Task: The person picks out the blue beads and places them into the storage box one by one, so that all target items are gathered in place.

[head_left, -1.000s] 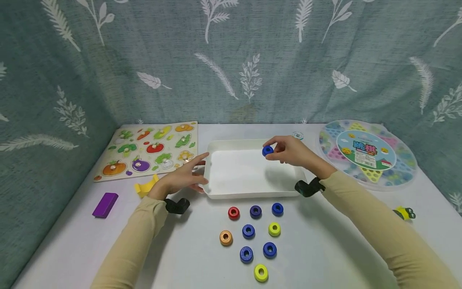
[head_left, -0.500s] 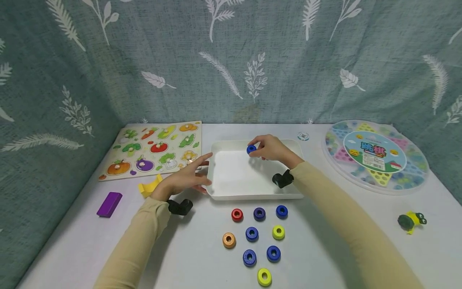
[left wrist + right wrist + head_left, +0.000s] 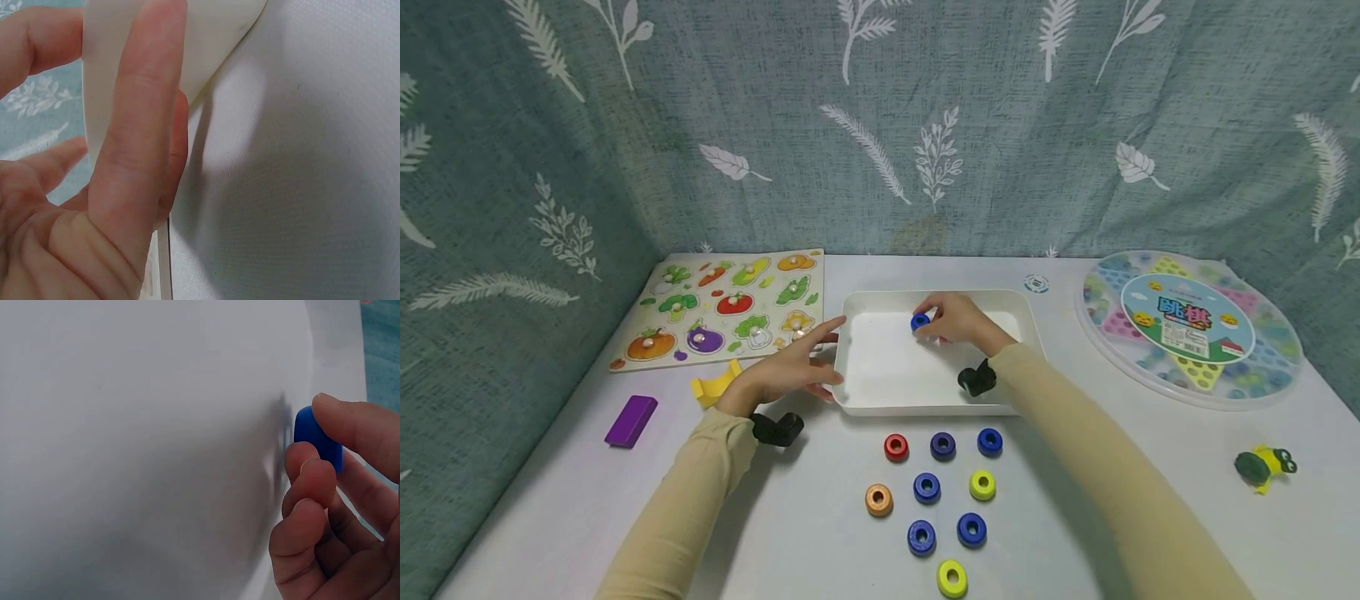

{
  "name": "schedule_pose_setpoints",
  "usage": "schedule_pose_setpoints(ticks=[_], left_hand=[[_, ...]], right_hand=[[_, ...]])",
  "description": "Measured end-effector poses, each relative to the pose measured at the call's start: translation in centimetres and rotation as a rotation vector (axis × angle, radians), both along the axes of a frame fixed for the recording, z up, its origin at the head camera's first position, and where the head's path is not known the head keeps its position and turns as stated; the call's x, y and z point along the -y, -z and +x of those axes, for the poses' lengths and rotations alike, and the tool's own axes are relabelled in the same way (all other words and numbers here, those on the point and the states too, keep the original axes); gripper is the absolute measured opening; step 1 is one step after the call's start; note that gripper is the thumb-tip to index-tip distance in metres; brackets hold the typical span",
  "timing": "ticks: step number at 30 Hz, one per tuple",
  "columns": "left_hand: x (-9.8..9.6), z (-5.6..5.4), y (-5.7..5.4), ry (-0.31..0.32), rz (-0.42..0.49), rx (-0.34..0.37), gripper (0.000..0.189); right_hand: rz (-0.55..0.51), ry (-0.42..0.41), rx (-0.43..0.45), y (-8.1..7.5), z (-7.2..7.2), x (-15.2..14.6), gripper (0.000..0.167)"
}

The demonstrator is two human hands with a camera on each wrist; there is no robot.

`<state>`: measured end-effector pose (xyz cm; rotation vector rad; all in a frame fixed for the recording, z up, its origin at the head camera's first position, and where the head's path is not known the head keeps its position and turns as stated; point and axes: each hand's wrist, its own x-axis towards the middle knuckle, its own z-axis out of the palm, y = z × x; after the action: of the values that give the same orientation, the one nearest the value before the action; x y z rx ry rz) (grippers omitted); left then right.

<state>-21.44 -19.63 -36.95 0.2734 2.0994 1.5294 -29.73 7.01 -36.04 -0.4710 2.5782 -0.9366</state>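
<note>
Between thumb and fingers, my right hand (image 3: 958,321) pinches a blue ring (image 3: 920,322) over the white tray (image 3: 880,392); in the right wrist view the ring (image 3: 315,439) stands on edge just off the tray's surface. My left hand (image 3: 790,367) rests against the tray's left wall with fingers spread and nearly straight. The left wrist view has those fingers (image 3: 140,125) touching the tray's wall. In front of the tray lie a red ring (image 3: 896,447), an orange ring (image 3: 878,500), yellow rings (image 3: 982,485) and several blue rings (image 3: 927,488).
A vegetable puzzle board (image 3: 722,308) lies at the back left, near a yellow curved piece (image 3: 715,385) and a purple block (image 3: 631,422). To the right are a round Chinese checkers box (image 3: 1191,329) and a small green-and-yellow toy (image 3: 1265,467). A curtain (image 3: 880,150) hangs behind.
My right hand has moved left with the blue ring and lowered it toward the tray's floor. The left hand has kept its place at the tray's left side.
</note>
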Motion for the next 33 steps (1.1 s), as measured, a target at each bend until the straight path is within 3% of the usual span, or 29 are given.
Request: schedule_pose_setpoints(ticks=[12,16,20,24,27,33], left_hand=[[-0.9,-0.1,-0.1,0.0,-0.015,0.005,0.089],[-0.8,-0.1,-0.1,0.001,-0.017,0.012,0.089],[-0.4,-0.1,-0.1,-0.003,-0.028,0.01,0.089],[-0.1,-0.2,0.1,0.0,-0.029,0.008,0.089],[0.0,-0.2,0.1,0.005,-0.021,0.011,0.089],[-0.2,-0.3,0.0,0.007,-0.029,0.01,0.089]], right_hand=[[-0.013,0.03,0.038,0.1,0.4,-1.1,0.045],[-0.026,0.022,0.041,-1.0,0.6,-2.0,0.05],[-0.056,0.002,-0.004,-3.3,1.5,-3.1,0.05],[-0.096,-0.041,-0.064,-5.5,3.8,-4.2,0.049],[-0.137,-0.095,-0.106,-6.1,6.2,-5.3,0.046],[-0.162,-0.169,-0.137,-4.7,11.2,-7.8,0.039]])
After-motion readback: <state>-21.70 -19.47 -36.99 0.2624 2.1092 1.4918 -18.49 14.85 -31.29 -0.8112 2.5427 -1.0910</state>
